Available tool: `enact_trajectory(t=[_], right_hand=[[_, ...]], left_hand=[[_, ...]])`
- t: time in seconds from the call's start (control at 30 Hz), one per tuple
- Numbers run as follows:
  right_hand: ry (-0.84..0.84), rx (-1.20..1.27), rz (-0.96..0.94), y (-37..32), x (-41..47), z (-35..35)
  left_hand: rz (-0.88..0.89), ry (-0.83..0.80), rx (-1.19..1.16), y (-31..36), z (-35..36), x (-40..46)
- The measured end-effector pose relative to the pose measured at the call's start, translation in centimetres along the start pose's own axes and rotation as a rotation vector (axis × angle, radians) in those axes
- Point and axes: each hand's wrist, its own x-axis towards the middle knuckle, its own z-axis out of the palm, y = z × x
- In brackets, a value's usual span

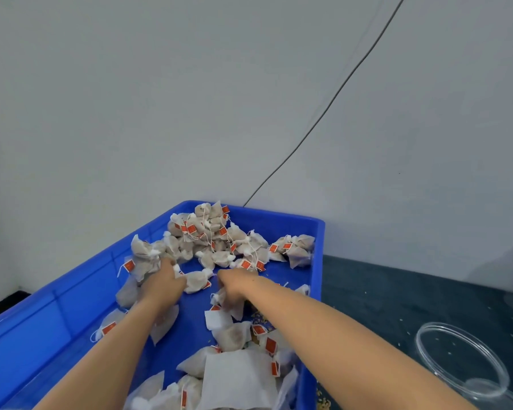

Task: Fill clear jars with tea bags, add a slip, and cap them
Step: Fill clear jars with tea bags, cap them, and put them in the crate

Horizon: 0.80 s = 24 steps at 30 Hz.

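Tea bags [219,241] with little red tags are piled all over the inside of a blue plastic bin [71,294], mostly heaped at the far end. Both arms reach in: the left hand [163,281] has its grip curled round a clump of bags, and the right hand [234,287] is bunched over more of them, grip pinching a few. The clear jar [462,356] sits open-mouthed on the dark tabletop [397,300], just right of the bin. A thin black cable [332,99] runs up the grey wall.

head cam | worn | faces forward-down | close over blue bin [80,294]
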Motion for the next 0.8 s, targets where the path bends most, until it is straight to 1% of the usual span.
enact_trajectory(t=[0.07,0.17,0.23,0.3,0.37,0.47,0.53,0.63,0.73,0.8], right_hand=[[0.046,0.154,0.003,0.8,-1.1,-0.8],[0.181,0.428,-0.028,2.6,-2.8,-2.3],[0.254,0.643,-0.042,3.9,-3.9,-3.2],[0.281,0.871,-0.022,5.0,-4.9,-3.9],[0.287,1.043,0.004,5.9,-5.7,-4.6],[0.318,1.220,0.020,7.0,-6.5,-5.3],[0.352,1.310,0.032,7.5,-7.1,-5.7],[0.415,1.397,0.034,8.2,-7.8,-6.2],[0.455,1.460,0.029,8.9,-8.6,-6.6],[0.466,1.494,0.027,9.2,-9.4,-6.9]], left_hand=[[-0.015,-0.060,0.075,0.9,0.0,0.5],[0.014,-0.144,0.160,2.4,0.7,1.1],[0.015,-0.195,0.268,3.1,1.6,1.3],[0.011,-0.225,0.386,3.4,2.5,1.2],[0.015,-0.197,0.435,3.4,3.3,1.1],[0.034,-0.107,0.432,3.2,3.4,0.8],[0.045,-0.059,0.377,3.2,3.0,0.5],[0.055,0.028,0.200,3.9,2.2,-0.3],[0.077,0.064,-0.110,5.4,1.7,-0.8],[0.055,0.062,-0.299,6.6,1.8,-1.0]])
